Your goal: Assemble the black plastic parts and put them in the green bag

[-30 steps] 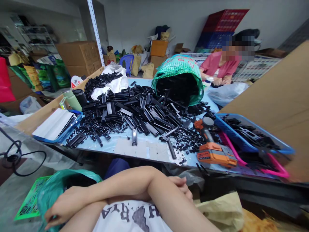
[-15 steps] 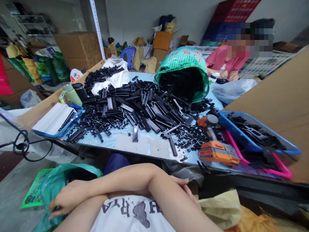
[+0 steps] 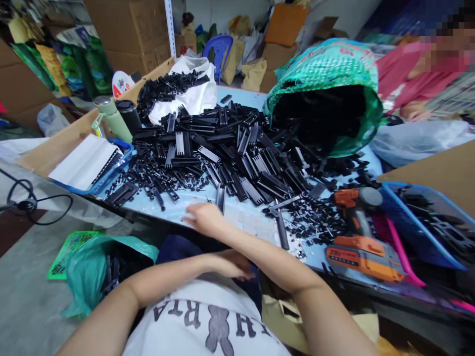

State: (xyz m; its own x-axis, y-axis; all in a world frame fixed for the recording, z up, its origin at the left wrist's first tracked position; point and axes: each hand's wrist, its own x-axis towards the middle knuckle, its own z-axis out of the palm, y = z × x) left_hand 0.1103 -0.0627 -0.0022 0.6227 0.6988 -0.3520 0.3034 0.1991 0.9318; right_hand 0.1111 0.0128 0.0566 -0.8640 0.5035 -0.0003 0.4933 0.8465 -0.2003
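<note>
My right hand [image 3: 206, 218] is over the front edge of the table, its slightly blurred fingers loosely bent and apart, with nothing visible in them. Just beyond it a black forked plastic piece [image 3: 221, 198] stands out on the pale work plate [image 3: 252, 221]. Below the right forearm, my left hand [image 3: 235, 265] is over my lap, smeared by motion, so its grip is unclear. A large heap of black forked plastic pieces [image 3: 222, 148] covers the table's middle. At lower left, a green plastic bag [image 3: 87, 269] holds more black parts.
An orange cordless drill [image 3: 361, 252] lies at the right, beside a blue basket [image 3: 426, 232] of black parts. Small screws [image 3: 315, 220] and a black-handled tool [image 3: 282, 230] lie near it. A green woven sack [image 3: 326, 64] opens toward me. A co-worker in a pink top [image 3: 411, 74] sits beyond.
My right hand has moved from over the green bag up and right to the table edge. My left hand has drawn leftward from under the right arm. The view has shifted toward the table.
</note>
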